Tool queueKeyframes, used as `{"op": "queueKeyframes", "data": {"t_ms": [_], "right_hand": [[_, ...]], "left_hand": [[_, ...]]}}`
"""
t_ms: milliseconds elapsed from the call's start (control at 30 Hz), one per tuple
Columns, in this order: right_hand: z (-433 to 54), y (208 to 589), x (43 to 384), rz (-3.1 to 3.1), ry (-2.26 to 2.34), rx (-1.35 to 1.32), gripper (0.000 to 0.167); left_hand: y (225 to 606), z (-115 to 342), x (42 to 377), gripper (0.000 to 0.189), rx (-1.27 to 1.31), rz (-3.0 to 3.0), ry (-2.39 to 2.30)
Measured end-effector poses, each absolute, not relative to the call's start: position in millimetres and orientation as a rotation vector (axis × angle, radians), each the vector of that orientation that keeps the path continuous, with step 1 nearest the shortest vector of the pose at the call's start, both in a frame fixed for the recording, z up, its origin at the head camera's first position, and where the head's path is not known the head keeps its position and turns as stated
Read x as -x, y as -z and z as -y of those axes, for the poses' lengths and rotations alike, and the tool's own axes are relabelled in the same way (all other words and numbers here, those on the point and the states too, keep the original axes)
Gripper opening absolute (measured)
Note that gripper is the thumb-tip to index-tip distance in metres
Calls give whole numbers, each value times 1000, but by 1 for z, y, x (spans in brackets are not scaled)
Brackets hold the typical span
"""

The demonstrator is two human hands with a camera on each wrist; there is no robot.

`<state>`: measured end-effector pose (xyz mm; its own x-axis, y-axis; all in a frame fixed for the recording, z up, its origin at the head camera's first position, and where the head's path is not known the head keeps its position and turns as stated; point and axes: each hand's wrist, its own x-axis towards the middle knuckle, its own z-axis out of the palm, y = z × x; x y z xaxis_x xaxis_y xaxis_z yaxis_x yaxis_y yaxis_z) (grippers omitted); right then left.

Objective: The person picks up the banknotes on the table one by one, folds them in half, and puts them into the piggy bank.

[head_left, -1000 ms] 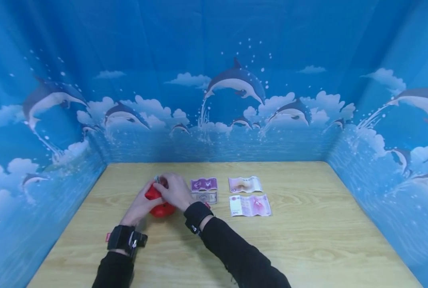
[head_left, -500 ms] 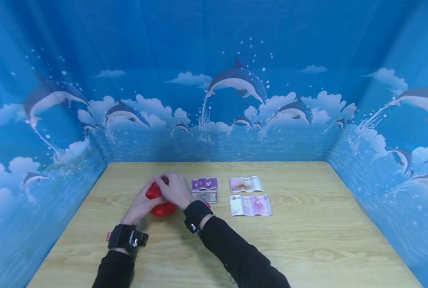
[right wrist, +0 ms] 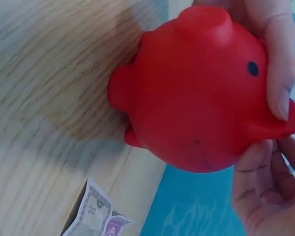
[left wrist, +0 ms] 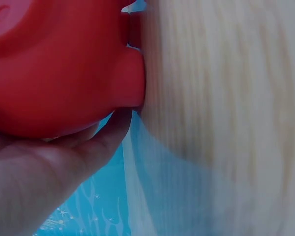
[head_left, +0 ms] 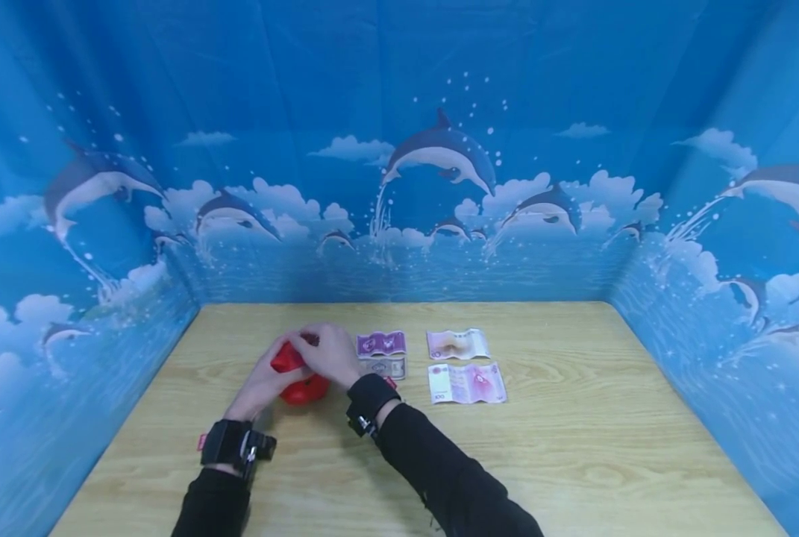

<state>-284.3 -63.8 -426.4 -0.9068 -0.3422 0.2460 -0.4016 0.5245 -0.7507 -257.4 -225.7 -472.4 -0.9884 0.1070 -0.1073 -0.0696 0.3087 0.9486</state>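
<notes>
A round red piggy bank (head_left: 303,390), with a snout and a black eye showing in the right wrist view, stands on the left part of the table. My left hand (head_left: 258,384) grips it from the left side, thumb laid across its face beside an ear. From the right, my right hand (head_left: 334,359) reaches over its top, bent fingers and thumb right at the ear (right wrist: 280,125). The top of the bank is mostly hidden behind my hands, and I cannot tell whether the right fingers pinch anything there.
Right of the hands lie a purple banknote (head_left: 381,343) and a grey one (head_left: 386,367), partly behind my right wrist. Farther right are a pale pink banknote (head_left: 458,344) and a pink 100 note (head_left: 468,383). A blue dolphin-print curtain (head_left: 399,246) surrounds the wooden table (head_left: 574,447).
One second ago a small greyish tip, like folded paper, stuck up between the fingers above the piggy bank; it no longer shows. Both hands have stayed almost in place.
</notes>
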Motion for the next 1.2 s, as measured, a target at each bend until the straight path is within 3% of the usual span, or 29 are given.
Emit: {"op": "queueKeyframes", "data": {"t_ms": [633, 1200], "right_hand": [[62, 421, 286, 2787, -1547, -455, 25], [68, 426, 284, 2757, -1194, -619, 22]], "left_hand": [[473, 226, 258, 91, -14, -2384, -1765], [472, 227, 257, 91, 0, -2395, -1744]]}}
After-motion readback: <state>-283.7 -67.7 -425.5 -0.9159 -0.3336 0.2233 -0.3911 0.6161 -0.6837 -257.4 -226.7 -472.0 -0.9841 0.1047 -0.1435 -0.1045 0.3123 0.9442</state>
